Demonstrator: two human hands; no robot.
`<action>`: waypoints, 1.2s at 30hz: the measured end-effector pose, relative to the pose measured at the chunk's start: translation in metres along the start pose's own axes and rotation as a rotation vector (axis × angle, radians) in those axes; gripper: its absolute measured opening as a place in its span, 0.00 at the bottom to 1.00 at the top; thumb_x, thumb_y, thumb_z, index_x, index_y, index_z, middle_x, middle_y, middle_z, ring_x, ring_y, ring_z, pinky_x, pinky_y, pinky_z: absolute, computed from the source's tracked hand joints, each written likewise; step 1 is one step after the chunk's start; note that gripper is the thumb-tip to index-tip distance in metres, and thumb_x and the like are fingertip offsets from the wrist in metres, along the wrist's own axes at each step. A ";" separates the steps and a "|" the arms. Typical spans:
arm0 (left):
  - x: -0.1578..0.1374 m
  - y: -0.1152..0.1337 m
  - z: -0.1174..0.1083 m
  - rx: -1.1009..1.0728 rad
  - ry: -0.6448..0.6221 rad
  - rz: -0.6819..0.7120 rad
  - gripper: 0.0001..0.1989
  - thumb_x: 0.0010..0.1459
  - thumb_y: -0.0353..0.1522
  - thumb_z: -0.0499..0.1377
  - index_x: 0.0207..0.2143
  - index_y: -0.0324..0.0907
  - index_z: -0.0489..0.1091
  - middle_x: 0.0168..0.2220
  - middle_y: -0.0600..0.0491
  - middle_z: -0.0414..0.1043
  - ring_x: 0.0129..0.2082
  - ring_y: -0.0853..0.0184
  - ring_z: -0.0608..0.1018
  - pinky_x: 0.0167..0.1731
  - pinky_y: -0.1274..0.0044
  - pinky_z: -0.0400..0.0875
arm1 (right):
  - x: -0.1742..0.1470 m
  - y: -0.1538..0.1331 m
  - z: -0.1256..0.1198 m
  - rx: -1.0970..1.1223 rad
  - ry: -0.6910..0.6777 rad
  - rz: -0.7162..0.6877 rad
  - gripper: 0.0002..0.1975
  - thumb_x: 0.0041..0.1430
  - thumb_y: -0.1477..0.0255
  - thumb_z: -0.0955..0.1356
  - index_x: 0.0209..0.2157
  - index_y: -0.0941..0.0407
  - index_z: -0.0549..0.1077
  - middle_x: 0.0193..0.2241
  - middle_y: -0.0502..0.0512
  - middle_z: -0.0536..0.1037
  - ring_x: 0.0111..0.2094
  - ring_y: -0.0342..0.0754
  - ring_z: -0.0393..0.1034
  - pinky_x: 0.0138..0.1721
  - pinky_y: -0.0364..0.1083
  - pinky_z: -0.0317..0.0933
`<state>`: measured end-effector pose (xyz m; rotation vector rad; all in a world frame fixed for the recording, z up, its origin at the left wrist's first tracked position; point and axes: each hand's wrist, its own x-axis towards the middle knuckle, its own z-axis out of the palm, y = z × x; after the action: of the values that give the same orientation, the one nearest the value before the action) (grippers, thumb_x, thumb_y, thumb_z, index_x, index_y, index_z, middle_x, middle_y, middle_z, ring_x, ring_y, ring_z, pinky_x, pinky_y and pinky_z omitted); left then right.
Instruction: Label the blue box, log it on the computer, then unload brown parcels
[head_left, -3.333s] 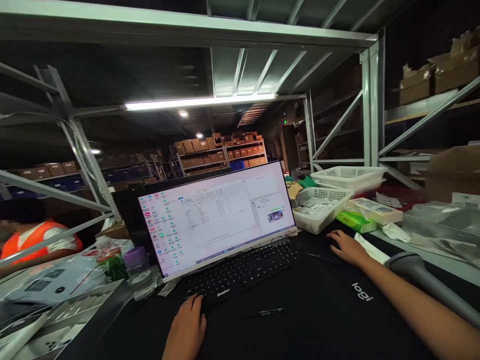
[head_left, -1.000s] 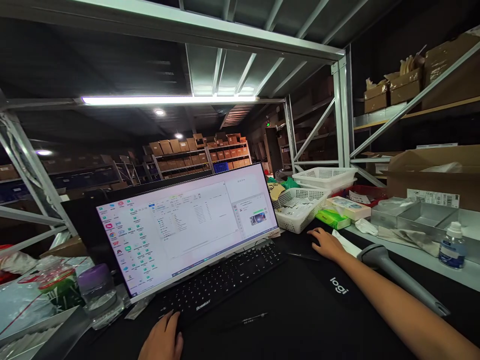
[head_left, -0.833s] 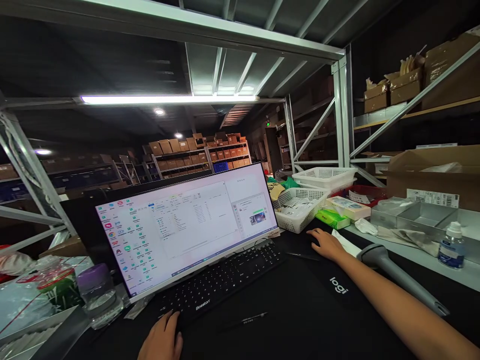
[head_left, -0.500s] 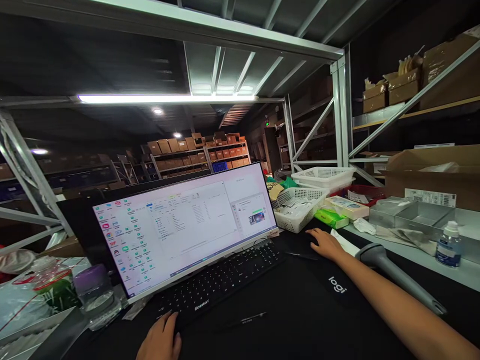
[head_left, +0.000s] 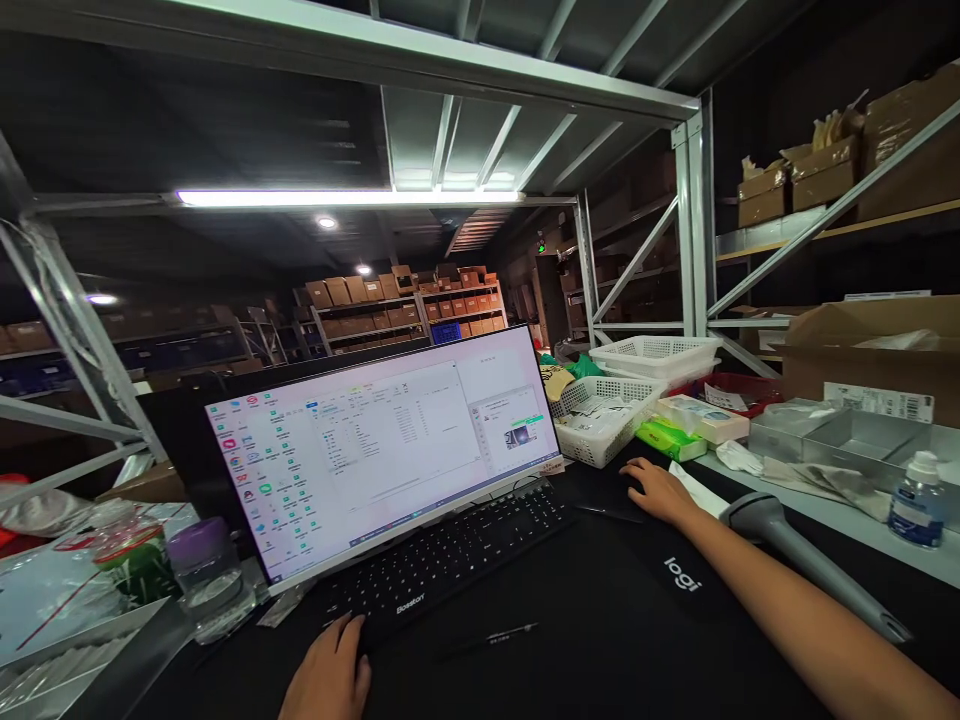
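My left hand [head_left: 330,670] rests at the lower left corner of a black keyboard [head_left: 450,560], fingers stretched forward and holding nothing. Over the dark desk mat [head_left: 684,574], marked "logi", my right hand [head_left: 658,492] is arched and curled, thumb apart from the fingers. Whatever lies beneath that palm is hidden and dark. Behind the keyboard stands a lit monitor [head_left: 390,450] showing desktop icons, a file window and a smaller picture window. A pen [head_left: 510,634] lies in front of the keyboard. Another thin dark pen-like thing [head_left: 607,514] lies left of my right hand.
A grey barcode scanner [head_left: 817,565] lies beside my right forearm. White baskets [head_left: 600,440], a green packet [head_left: 670,438], grey trays [head_left: 862,440] and a pump bottle [head_left: 918,500] stand on the right. A purple-lidded bottle [head_left: 210,585] stands left of the monitor. Metal shelf posts [head_left: 691,230] frame the desk.
The whole view has shifted slightly, so things appear a little further right. Both hands keep their places at the keyboard and on the mat.
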<state>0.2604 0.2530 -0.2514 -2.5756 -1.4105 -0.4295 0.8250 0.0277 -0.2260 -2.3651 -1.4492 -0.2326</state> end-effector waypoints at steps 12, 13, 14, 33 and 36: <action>-0.014 0.015 -0.024 -0.016 -0.047 -0.018 0.26 0.66 0.26 0.46 0.64 0.33 0.66 0.65 0.38 0.66 0.65 0.53 0.69 0.65 0.61 0.64 | 0.012 0.030 0.036 0.079 0.015 -0.093 0.27 0.65 0.59 0.61 0.60 0.53 0.73 0.62 0.64 0.70 0.55 0.60 0.73 0.58 0.58 0.67; -0.014 0.013 -0.021 -0.024 -0.046 -0.016 0.27 0.66 0.27 0.46 0.64 0.33 0.66 0.65 0.38 0.66 0.65 0.53 0.69 0.65 0.60 0.64 | 0.013 0.031 0.037 0.078 0.023 -0.090 0.26 0.65 0.59 0.61 0.60 0.53 0.73 0.61 0.65 0.70 0.55 0.60 0.73 0.58 0.58 0.67; -0.014 0.011 -0.019 -0.029 -0.045 -0.019 0.26 0.66 0.27 0.46 0.64 0.34 0.66 0.65 0.39 0.66 0.65 0.53 0.68 0.65 0.60 0.64 | 0.013 0.031 0.037 0.079 0.031 -0.088 0.26 0.65 0.59 0.62 0.59 0.53 0.74 0.61 0.65 0.71 0.55 0.59 0.73 0.59 0.57 0.67; -0.015 0.030 -0.044 0.075 -0.126 -0.054 0.27 0.66 0.25 0.45 0.65 0.32 0.65 0.66 0.39 0.65 0.66 0.56 0.69 0.66 0.66 0.64 | 0.012 0.021 0.024 0.069 0.003 -0.093 0.27 0.65 0.61 0.62 0.62 0.53 0.72 0.59 0.65 0.73 0.55 0.59 0.74 0.60 0.57 0.65; -0.015 0.032 -0.048 0.082 -0.143 -0.070 0.27 0.67 0.25 0.45 0.65 0.32 0.65 0.66 0.39 0.64 0.67 0.56 0.68 0.66 0.65 0.64 | 0.010 0.020 0.024 0.070 0.007 -0.077 0.30 0.65 0.59 0.61 0.66 0.52 0.66 0.57 0.64 0.74 0.54 0.60 0.74 0.57 0.57 0.68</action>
<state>0.2722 0.2101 -0.2118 -2.5422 -1.5346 -0.1955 0.8464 0.0366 -0.2490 -2.2544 -1.5215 -0.2061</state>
